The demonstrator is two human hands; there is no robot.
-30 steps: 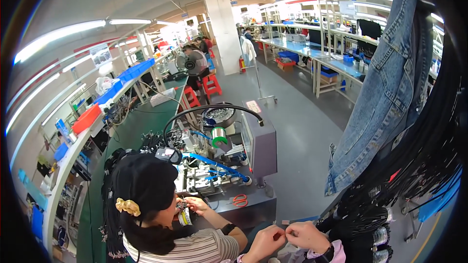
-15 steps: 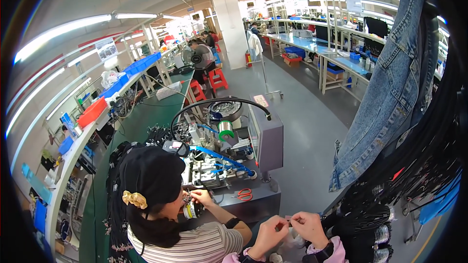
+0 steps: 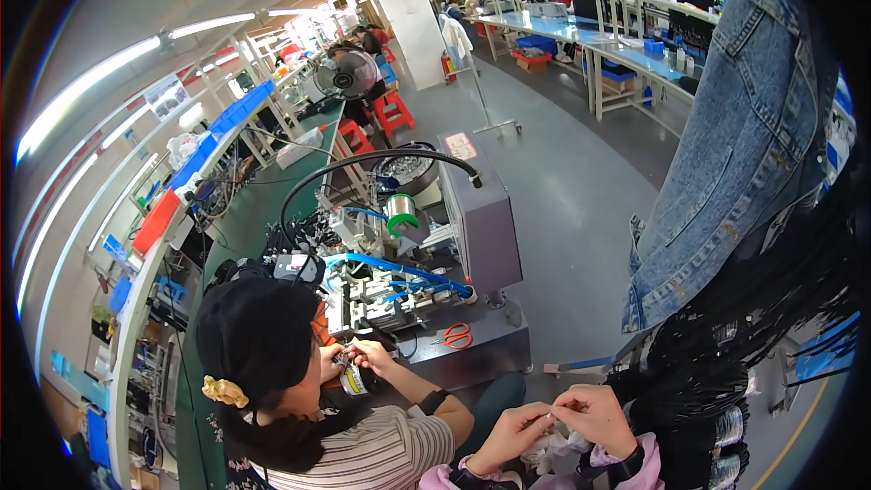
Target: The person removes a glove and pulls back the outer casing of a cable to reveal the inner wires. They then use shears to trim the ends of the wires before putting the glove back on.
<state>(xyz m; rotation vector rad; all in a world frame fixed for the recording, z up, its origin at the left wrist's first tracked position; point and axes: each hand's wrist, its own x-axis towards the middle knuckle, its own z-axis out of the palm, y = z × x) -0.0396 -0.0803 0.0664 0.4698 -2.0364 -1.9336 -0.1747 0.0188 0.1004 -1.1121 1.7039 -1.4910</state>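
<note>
At the lower middle, my left hand [image 3: 513,434] and my right hand [image 3: 594,417] meet fingertip to fingertip. Both are closed in a pinch. A tiny pale bit shows between the fingertips, too small to name. Just beneath the fingers lies crumpled whitish material [image 3: 547,450], partly hidden by my hands. Pink sleeves and dark wristbands cover my wrists. To the left, a co-worker's hands [image 3: 363,356] are held together over a small part I cannot make out, above a round labelled spool [image 3: 352,381].
Red-handled scissors [image 3: 458,337] lie on the bench machine's base [image 3: 494,349]. A solder wire spool [image 3: 400,210] and grey monitor box [image 3: 488,227] stand beyond. Bundles of black cables [image 3: 689,390] and a denim jacket [image 3: 726,154] hang at right. The co-worker [image 3: 259,336] sits close at left.
The view has tilted and shifted, so the bench and co-worker sit further left. My hands remain pinched together, fingertips slightly closer. A brush-like item now shows on the floor side behind them.
</note>
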